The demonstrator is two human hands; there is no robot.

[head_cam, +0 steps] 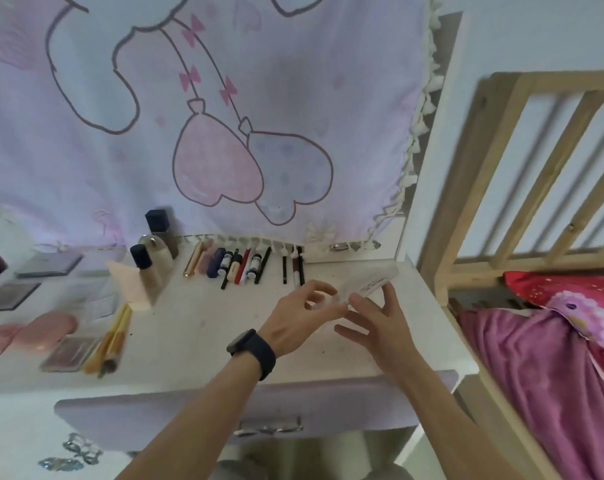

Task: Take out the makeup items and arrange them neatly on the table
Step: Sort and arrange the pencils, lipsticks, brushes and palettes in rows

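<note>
A small clear plastic case point(369, 284) with a printed label hovers just over the right part of the white dressing table point(203, 327). My left hand point(300, 320), with a dark watch on its wrist, pinches the case's near left end with curled fingers. My right hand point(380, 323) pinches it between thumb and forefinger from the right, its other fingers spread. A row of pencils, tubes and lip products point(239, 265) lies side by side along the table's back edge. Two bottles point(153, 263) stand to the left of the row.
Makeup brushes point(111, 336), a blush palette point(70, 353), pink puffs point(47, 327) and dark compacts point(11, 296) fill the table's left. A lilac drawer front point(189, 407) with a metal handle is below. A printed cloth point(196, 116) hangs behind. A wooden bed rail point(522, 188) and pink bedding point(553, 358) stand at the right.
</note>
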